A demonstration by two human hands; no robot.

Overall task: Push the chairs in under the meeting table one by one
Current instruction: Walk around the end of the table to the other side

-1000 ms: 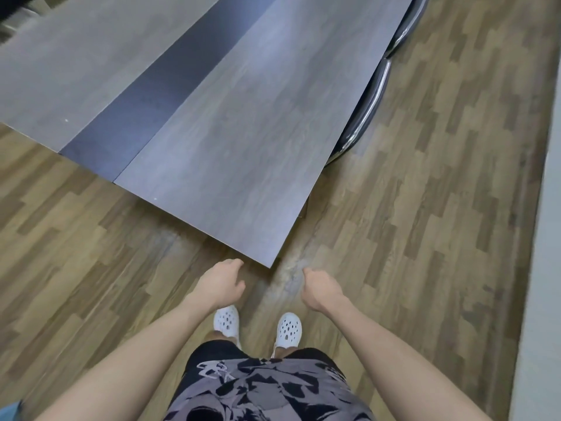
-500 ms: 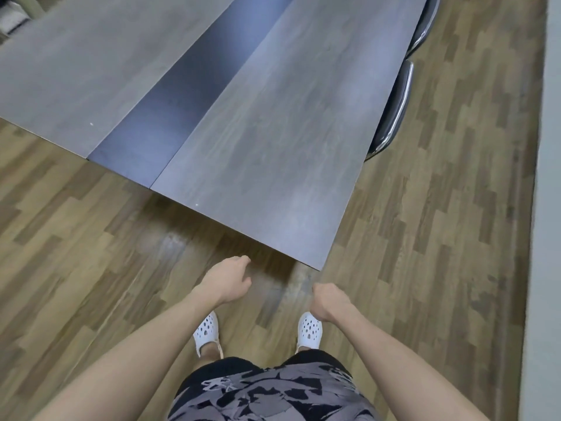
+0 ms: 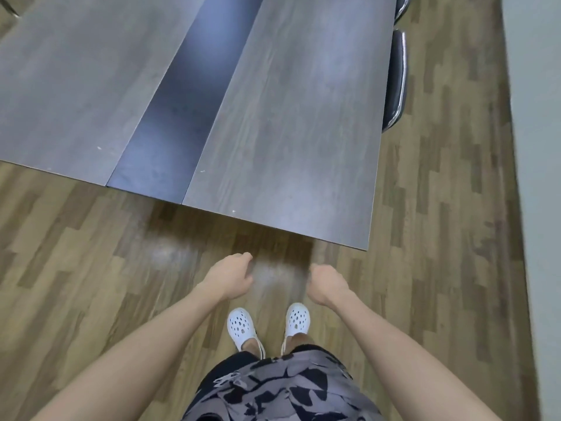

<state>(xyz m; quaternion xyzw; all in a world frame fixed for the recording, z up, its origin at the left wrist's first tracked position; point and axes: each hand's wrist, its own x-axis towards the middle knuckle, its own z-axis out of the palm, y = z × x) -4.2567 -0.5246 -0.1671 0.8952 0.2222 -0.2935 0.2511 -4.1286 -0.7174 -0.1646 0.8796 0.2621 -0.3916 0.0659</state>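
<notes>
The meeting table [image 3: 288,132] fills the upper half of the head view, grey wood with a dark strip down its middle. Its near short end lies just ahead of me. On its right long side, a black chair with a chrome frame [image 3: 396,83] is tucked against the edge, and a second chair [image 3: 402,7] shows behind it at the top. My left hand [image 3: 232,276] and my right hand [image 3: 326,284] hang over the floor below the table's near corner, fingers curled loosely, holding nothing and touching nothing.
Wood-pattern floor [image 3: 440,238] runs between the table's right side and a pale wall [image 3: 537,177] at the far right. My feet in white perforated clogs [image 3: 243,328] stand just short of the table's end.
The view has swung to the left around the table's corner, so I now face its short end. The chairs have slid to the upper right edge. Both hands stay empty and curled.
</notes>
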